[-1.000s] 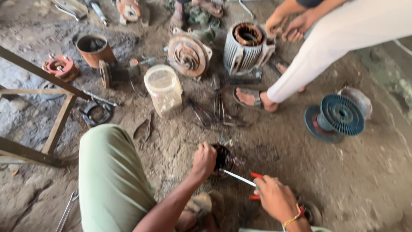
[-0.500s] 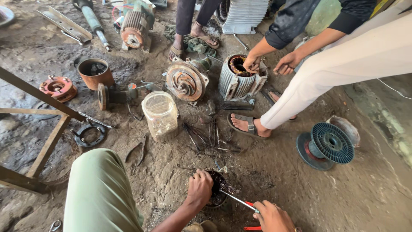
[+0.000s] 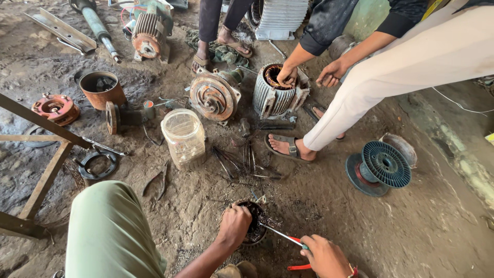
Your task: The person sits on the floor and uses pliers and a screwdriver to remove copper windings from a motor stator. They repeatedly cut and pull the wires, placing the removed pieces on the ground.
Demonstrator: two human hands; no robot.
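Left hand (image 3: 234, 226) grips stator (image 3: 253, 226); right hand (image 3: 323, 255) beside.

My left hand (image 3: 234, 225) reaches forward from the bottom of the view, forearm bare, wrist bent down, fingers curled over in a closed grip with the knuckles up. My right hand (image 3: 323, 255) sits lower and to the right, near the frame's bottom edge, fingers folded tight in a grip, thumb side turned toward the left hand. My knee, in green cloth, is raised beside my left arm.
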